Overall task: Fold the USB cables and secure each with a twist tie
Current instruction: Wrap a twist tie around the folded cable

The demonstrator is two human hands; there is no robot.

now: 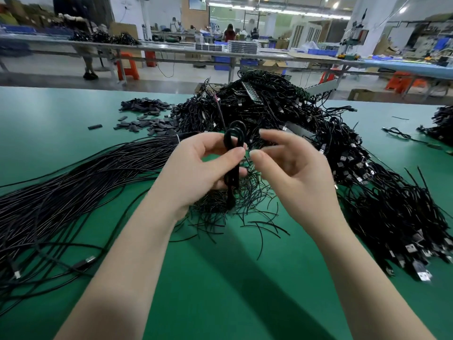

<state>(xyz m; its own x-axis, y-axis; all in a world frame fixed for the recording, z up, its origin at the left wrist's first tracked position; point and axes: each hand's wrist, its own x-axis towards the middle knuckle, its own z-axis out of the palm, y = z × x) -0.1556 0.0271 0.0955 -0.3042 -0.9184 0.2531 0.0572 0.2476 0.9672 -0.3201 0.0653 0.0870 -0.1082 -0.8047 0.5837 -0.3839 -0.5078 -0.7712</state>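
Note:
A folded black USB cable (234, 143) stands upright above the green table, its loops sticking up past my fingers. My left hand (196, 168) grips the bundle around its middle, thumb on the near side. My right hand (289, 163) is just right of the bundle with curled fingers; its thumb and forefinger come together beside my left thumb, seemingly on a thin tie, which blur hides. Loose black twist ties (245, 207) lie scattered on the table right under both hands.
A long bundle of straight black cables (73, 187) fans out at the left. A big heap of cables with USB plugs (355, 168) fills the back and right. Small dark sleeves (144, 114) lie at the back left. Bare green table (232, 278) spreads in front.

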